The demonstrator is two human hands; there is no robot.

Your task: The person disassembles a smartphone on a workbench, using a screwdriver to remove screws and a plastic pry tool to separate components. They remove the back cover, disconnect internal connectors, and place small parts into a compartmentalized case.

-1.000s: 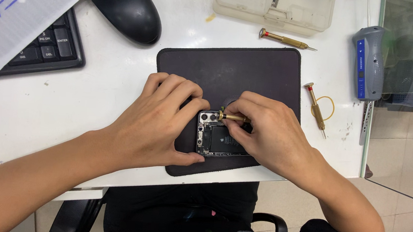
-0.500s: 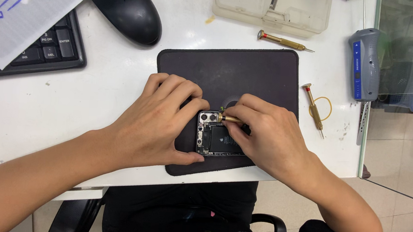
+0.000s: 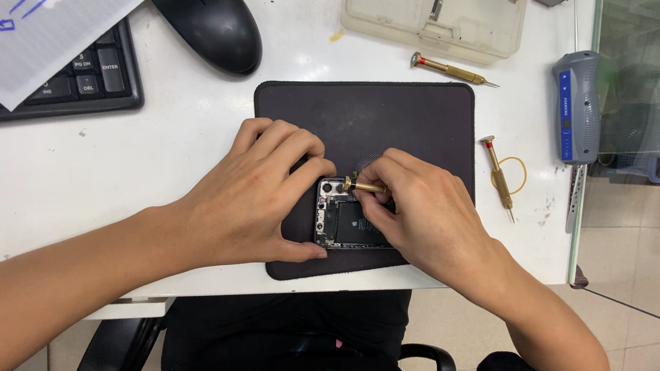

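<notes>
While left hand (image 3: 255, 195) steadies one phone (image 3: 350, 225) | right hand (image 3: 422, 216) grip pinches one screwdriver (image 3: 363, 186) | two spare

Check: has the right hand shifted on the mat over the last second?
No. The right hand stays at the opened phone near the front edge of the dark mat, brass screwdriver in its fingers.

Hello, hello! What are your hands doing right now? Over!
Left hand steadies opened phone on dark mat. Right hand holds brass screwdriver at its top. Spare screwdrivers lie aside.
</notes>
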